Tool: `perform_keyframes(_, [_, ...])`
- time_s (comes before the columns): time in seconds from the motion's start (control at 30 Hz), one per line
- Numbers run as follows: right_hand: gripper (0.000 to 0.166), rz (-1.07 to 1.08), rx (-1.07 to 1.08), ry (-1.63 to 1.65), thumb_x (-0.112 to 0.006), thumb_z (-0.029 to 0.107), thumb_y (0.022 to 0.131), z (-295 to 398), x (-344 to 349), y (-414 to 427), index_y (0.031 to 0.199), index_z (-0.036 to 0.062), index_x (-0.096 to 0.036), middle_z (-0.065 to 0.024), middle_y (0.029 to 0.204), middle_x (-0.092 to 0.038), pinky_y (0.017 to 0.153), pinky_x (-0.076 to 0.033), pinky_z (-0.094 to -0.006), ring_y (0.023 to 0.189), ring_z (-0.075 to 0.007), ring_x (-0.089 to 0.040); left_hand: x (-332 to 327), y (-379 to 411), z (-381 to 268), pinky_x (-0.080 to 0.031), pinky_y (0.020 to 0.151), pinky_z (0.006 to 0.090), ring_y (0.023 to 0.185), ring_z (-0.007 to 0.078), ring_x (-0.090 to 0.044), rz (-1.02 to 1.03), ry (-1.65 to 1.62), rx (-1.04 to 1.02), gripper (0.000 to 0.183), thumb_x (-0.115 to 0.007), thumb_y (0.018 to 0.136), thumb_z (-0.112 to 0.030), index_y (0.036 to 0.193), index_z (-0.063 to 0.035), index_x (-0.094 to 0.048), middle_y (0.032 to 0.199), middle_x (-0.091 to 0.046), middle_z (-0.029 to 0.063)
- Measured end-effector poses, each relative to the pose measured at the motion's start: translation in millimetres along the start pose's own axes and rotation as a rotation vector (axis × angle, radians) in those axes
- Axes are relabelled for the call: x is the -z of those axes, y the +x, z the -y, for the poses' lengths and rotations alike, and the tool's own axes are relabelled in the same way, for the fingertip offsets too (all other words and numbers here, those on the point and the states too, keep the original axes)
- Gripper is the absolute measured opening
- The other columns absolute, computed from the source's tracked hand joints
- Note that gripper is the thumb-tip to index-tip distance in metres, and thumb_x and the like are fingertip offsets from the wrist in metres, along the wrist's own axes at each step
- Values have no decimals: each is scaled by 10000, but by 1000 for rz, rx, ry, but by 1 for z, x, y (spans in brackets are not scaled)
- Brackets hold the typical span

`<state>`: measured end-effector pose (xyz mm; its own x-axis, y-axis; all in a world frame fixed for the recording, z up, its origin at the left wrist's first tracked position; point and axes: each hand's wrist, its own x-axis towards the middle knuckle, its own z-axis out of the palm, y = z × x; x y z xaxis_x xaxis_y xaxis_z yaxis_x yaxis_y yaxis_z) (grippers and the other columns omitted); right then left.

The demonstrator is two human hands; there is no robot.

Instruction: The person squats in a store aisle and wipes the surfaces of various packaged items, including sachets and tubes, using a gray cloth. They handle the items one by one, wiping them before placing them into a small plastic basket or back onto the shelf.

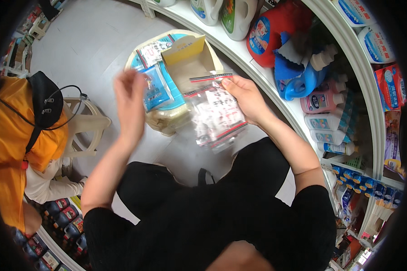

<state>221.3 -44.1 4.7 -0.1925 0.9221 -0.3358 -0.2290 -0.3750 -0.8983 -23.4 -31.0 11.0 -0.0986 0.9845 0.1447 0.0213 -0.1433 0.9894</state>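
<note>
My right hand (246, 96) pinches the top edge of clear zip bags (217, 115) that hold small white packets with red and dark print. My left hand (130, 98) is raised and blurred beside a blue sachet (157, 88); whether it touches the sachet or holds anything cannot be told. That sachet lies on a cream plastic stool (220, 62) with a light-blue top. Further back on the stool lies another zip bag with white packets (152, 52). An open carton with a yellow inner flap (185, 50) stands on the stool, behind the bags in my right hand.
A white shelf (264, 79) curves along the right, holding a red detergent jug (268, 37), a blue jug (300, 81) and pink bottles (325, 98). At left, a person in orange (6, 135) is near a beige stool (88, 125). Dark bottles (68, 216) stand on a lower-left shelf.
</note>
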Motion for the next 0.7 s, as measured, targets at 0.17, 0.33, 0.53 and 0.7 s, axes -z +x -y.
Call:
perform_keyframes(0.17, [209, 8, 72, 25, -452, 170, 920, -11, -34, -7, 898, -5, -564, -25, 785, -599, 628, -451, -224, 692, -49, -534, -16, -83, -32, -334, 954, 418, 1172, 213, -351, 352, -516, 908, 731, -627, 807, -308, 1310, -80, -147, 1231, -357, 120])
perform_keyframes(0.33, [234, 80, 125, -56, -421, 201, 934, -16, -48, -17, 940, 4, -547, -23, 808, -586, 649, -445, -210, 731, -47, -531, -35, -89, -32, -400, 906, 341, 1081, 199, -458, 300, -343, 686, 740, -697, 707, -54, 1253, -20, -199, 1188, -416, 138])
perform_keyframes(0.53, [257, 110, -8, 55, -401, 211, 941, -13, -41, -25, 1024, 7, -533, -49, 915, -586, 732, -455, -231, 822, -74, -550, -47, -104, -21, -410, 894, 331, 1061, 194, -467, 151, -473, 717, 685, -680, 715, -31, 1242, -31, -243, 1171, -430, 130])
perform_keyframes(0.7, [269, 111, 0, 131, -387, 209, 943, -12, -42, -31, 1061, 6, -517, -60, 967, -579, 771, -446, -254, 882, -92, -539, -53, -103, -27, -364, 944, 336, 1145, 220, -407, 69, -288, 295, 876, -612, 748, -8, 1385, -64, -13, 1310, -308, 169])
